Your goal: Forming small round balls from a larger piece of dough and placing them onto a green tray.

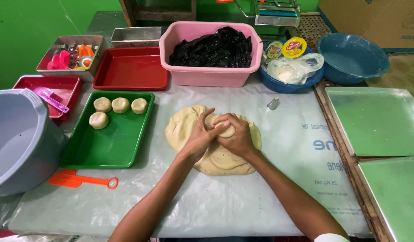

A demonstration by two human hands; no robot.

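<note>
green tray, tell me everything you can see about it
The green tray is a shallow rectangular pan with a raised rim, plastic by its look and glossy. It lies flat on the clear sheet covering the table, left of the dough mass. Four round dough balls sit at its far end; the rest is bare. An orange scoop lies just in front. Neither hand touches it.

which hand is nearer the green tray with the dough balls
Left. The left hand is on the dough, on the green tray's side; the right hand is clasped against it, farther away.
</note>
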